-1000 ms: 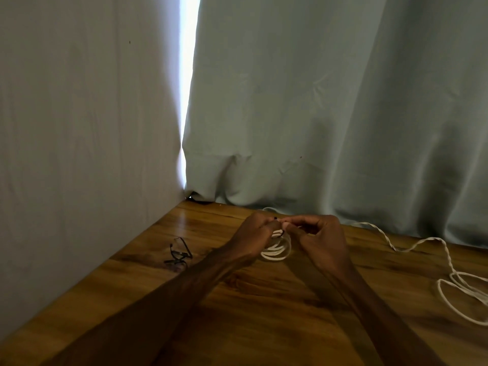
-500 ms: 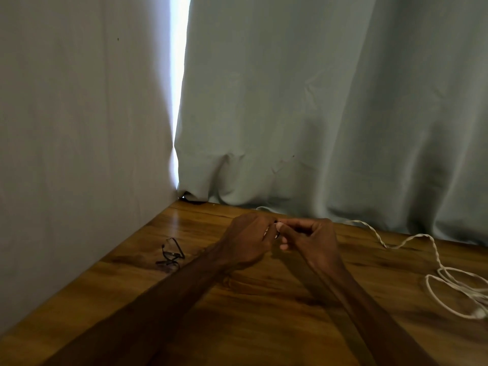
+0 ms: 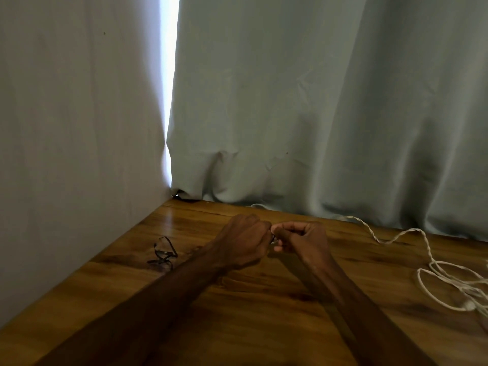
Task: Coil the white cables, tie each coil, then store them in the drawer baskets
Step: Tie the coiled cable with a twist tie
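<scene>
Both hands work fingertip to fingertip at the back of a wooden worktop (image 3: 264, 326). The left hand (image 3: 243, 243) and right hand (image 3: 306, 240) are each curled tight, pinching what appears to be a small dark tie (image 3: 273, 236) between them. The coil being bound, if there is one, is hidden inside the fingers and cannot be made out.

The step looks like fastening a tie. It is best done with the loops held flat in one hand while the other draws the tie snug, so that the coil neither springs open nor kinks.

A loose white cable (image 3: 433, 264) lies on the wood well to the right of the right hand. One twisted strand runs back toward the curtain, and slack loops lie nearer the edge, not yet coiled.

Left of the left hand rests a thin dark wire shape (image 3: 164, 253), possibly folded spectacles. Pale cloth (image 3: 79, 128) hangs at the far left and a grey-blue curtain (image 3: 317, 114) beyond the hands, with a bright slit of daylight (image 3: 169, 75) between them. No drawer or baskets are in sight.
</scene>
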`<action>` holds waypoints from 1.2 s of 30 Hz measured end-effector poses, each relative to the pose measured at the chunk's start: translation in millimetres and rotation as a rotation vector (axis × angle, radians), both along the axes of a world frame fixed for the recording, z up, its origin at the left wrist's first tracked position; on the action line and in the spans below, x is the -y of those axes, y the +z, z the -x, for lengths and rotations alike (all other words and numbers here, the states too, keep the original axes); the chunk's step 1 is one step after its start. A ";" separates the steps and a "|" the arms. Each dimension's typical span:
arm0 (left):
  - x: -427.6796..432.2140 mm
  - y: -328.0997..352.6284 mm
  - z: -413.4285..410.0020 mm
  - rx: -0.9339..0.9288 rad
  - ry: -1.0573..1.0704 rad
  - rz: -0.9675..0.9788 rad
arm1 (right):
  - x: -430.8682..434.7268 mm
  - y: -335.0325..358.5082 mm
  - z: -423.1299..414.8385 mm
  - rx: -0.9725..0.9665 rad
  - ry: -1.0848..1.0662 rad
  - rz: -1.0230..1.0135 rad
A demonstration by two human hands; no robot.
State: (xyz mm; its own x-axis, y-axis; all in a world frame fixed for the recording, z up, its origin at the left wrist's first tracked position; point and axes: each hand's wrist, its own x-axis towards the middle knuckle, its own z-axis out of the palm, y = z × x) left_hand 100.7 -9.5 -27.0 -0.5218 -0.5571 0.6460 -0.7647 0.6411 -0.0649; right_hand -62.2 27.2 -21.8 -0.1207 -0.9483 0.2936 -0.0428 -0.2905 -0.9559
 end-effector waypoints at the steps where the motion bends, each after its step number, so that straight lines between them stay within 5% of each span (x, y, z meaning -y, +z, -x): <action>1: 0.9 -0.3 0.5 -0.002 -0.001 -0.012 | 1.6 -0.5 -0.1 0.029 -0.001 -0.018; 10: 1.0 0.9 1.5 -0.139 -0.014 -0.115 | -2.7 4.6 -0.4 0.114 -0.043 -0.026; 14: -0.4 4.9 4.1 -0.371 -0.075 -0.319 | -5.0 6.8 -1.4 0.005 -0.092 0.081; 19: -1.9 7.3 7.1 -0.417 -0.145 -0.406 | -5.4 8.2 -0.9 -0.124 -0.181 0.224; 25: -2.7 1.9 7.8 -0.431 -0.124 -0.411 | -2.3 7.0 1.4 -0.017 -0.100 0.091; 36: -2.2 -6.9 17.5 -0.853 -0.106 -0.702 | -13.7 17.6 -6.7 0.130 -0.030 0.025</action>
